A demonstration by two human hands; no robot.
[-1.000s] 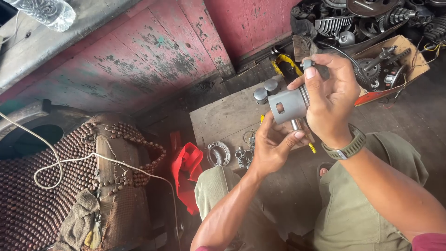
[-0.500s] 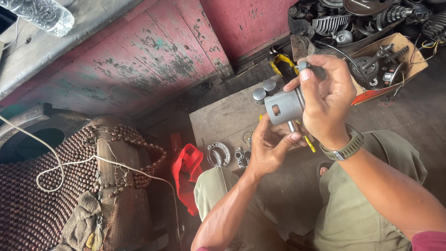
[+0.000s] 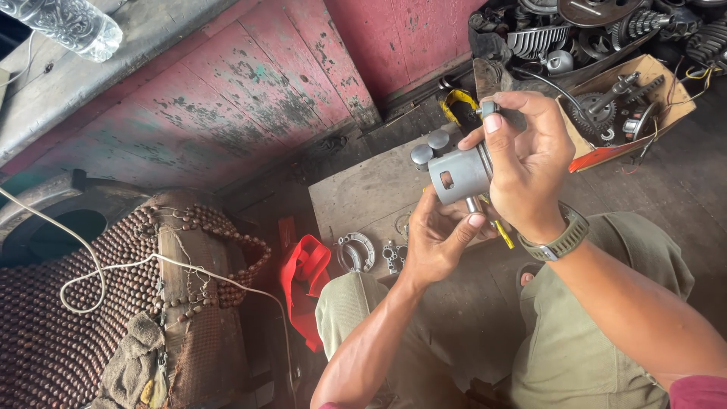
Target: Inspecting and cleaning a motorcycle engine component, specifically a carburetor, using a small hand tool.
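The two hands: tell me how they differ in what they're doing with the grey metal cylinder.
The right hand comes from above, its back to the camera, gripping the grey metal cylinder at its side; the left hand sits beneath, palm up, fingers at the pin under it. The right hand's wrist has a watch; the left hand's is bare. Both touch the cylinder above the board.

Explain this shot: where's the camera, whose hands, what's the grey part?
The camera sits on the person's head and looks down, so both hands are their own. The right hand grips a grey metal cylinder with a side hole, a piston by the look of it. The left hand supports it from below, at a pin sticking out. Under them lies a worn board with small metal rings and fittings. A cardboard box of gears sits at upper right, a beaded seat cover at left.
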